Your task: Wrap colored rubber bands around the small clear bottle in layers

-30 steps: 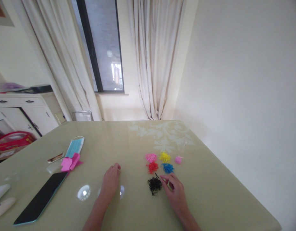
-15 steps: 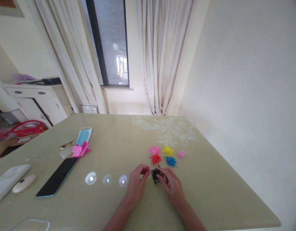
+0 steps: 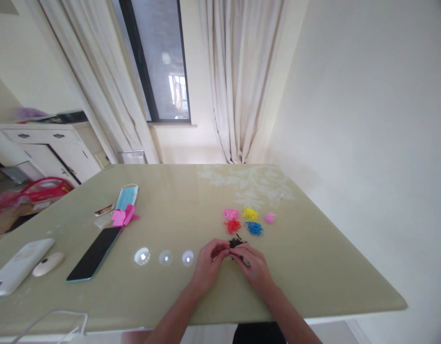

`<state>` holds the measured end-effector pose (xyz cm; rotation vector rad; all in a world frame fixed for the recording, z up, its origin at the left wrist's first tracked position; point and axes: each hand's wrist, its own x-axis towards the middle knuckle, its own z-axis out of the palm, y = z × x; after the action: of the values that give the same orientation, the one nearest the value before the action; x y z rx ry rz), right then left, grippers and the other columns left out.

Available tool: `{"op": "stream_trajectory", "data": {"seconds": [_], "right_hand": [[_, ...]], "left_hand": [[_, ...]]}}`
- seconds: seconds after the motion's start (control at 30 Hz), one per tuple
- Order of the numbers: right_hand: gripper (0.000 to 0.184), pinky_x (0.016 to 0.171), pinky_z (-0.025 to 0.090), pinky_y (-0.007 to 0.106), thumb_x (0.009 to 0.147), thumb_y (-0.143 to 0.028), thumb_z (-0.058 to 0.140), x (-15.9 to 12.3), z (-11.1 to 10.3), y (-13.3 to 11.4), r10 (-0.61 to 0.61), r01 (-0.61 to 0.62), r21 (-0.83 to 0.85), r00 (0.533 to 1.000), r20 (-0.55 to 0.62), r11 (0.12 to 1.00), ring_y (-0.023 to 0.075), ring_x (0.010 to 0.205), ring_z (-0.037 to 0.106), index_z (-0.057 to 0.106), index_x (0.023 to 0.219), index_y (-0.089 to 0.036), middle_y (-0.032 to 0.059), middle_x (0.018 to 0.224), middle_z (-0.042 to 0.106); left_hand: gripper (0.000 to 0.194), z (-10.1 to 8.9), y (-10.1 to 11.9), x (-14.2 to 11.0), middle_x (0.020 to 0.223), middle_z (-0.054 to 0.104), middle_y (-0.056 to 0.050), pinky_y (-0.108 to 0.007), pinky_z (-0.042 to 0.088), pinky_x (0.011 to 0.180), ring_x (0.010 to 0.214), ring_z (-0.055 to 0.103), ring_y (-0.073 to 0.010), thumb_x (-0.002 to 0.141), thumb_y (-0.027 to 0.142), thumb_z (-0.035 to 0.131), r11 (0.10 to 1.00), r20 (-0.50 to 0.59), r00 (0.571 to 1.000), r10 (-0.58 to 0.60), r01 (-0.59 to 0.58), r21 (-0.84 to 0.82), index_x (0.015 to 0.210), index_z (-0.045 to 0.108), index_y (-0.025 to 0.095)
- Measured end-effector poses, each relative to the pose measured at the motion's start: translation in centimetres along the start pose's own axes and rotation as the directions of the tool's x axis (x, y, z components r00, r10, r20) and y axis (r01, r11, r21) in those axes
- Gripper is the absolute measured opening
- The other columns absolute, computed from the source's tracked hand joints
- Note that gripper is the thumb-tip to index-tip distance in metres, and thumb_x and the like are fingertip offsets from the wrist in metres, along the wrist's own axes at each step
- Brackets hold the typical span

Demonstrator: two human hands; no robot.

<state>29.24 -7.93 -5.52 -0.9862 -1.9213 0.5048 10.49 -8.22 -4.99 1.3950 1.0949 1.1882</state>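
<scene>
Since half a second ago, my left hand (image 3: 207, 262) and right hand (image 3: 255, 266) have come together, meeting at the near edge of a black pile (image 3: 236, 242) of small strands. Each is pinched closed; I cannot tell whether a strand is caught. Just beyond, a red pile (image 3: 232, 227), blue pile (image 3: 255, 229), pink pile (image 3: 231, 214) and yellow pile (image 3: 250, 213) sit separated by colour on the tabletop (image 3: 177, 200). Handling of the black seems underway, with nothing finished visible.
</scene>
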Motion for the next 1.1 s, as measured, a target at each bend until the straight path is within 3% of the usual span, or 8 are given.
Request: {"op": "stream_trajectory", "data": {"seconds": [0.33, 0.63, 0.93, 1.03, 1.1], "right_hand": [[0.020, 0.082, 0.057, 0.033, 0.101, -0.035, 0.059, 0.5, -0.2, -0.8, 0.115, -0.113, 0.063, 0.993, -0.030, 0.992, 0.0216, 0.086, 0.072, 0.076, 0.096, -0.025, 0.0061, 0.092, 0.077], [0.016, 0.064, 0.055, 0.028, 0.096, -0.034, 0.062, 2.3, 0.4, -0.6, 0.227, -0.212, 0.209, 0.972, -0.054, 0.955, 0.0171, 0.063, 0.068, 0.071, 0.092, -0.021, 0.0025, 0.076, 0.073], [0.024, 0.063, 0.055, 0.030, 0.096, -0.044, 0.062, 5.7, 0.7, 0.4, 0.218, -0.172, 0.255, 0.962, -0.164, 0.951, 0.0180, 0.062, 0.068, 0.068, 0.092, -0.022, 0.0040, 0.081, 0.075], [0.025, 0.066, 0.052, 0.030, 0.096, -0.045, 0.063, 6.5, -0.5, 0.6, 0.224, -0.168, 0.232, 0.945, -0.238, 0.958, 0.0182, 0.068, 0.065, 0.069, 0.095, -0.021, 0.0047, 0.083, 0.074], [0.024, 0.067, 0.050, 0.029, 0.096, -0.044, 0.065, 7.1, -1.8, 0.6, 0.210, -0.152, 0.205, 0.929, -0.304, 0.967, 0.0179, 0.072, 0.063, 0.071, 0.095, -0.021, 0.0048, 0.086, 0.072]], "left_hand": [[0.023, -0.3, -0.5, 0.3, 0.105, 0.078, -0.008, -0.036, 0.058, 0.096, 0.099, 0.073, -0.0212, 0.089, 0.034, 0.072, 0.998, 0.036, 0.999, 0.025, -0.023, -0.052, 0.105, 0.072, 0.018], [0.030, -0.6, -1.0, 1.6, 0.097, 0.079, -0.008, -0.038, 0.060, 0.090, 0.092, 0.075, -0.0214, 0.082, 0.042, 0.078, 0.997, -0.060, 0.996, 0.068, -0.070, -0.031, 0.098, 0.071, 0.017], [0.030, -0.7, -1.6, 4.1, 0.097, 0.078, -0.008, -0.036, 0.059, 0.085, 0.088, 0.073, -0.0209, 0.088, 0.046, 0.069, 0.986, -0.160, 0.982, 0.099, -0.075, 0.148, 0.098, 0.073, 0.019], [0.028, -1.7, -1.6, 4.9, 0.099, 0.076, -0.009, -0.037, 0.056, 0.084, 0.089, 0.070, -0.0212, 0.092, 0.044, 0.062, 0.966, -0.212, 0.972, 0.105, -0.049, 0.253, 0.099, 0.073, 0.019], [0.025, -2.6, -1.4, 4.9, 0.095, 0.076, -0.008, -0.036, 0.054, 0.082, 0.083, 0.067, -0.0207, 0.091, 0.042, 0.064, 0.948, -0.172, 0.980, 0.100, -0.041, 0.314, 0.094, 0.075, 0.020]]}}
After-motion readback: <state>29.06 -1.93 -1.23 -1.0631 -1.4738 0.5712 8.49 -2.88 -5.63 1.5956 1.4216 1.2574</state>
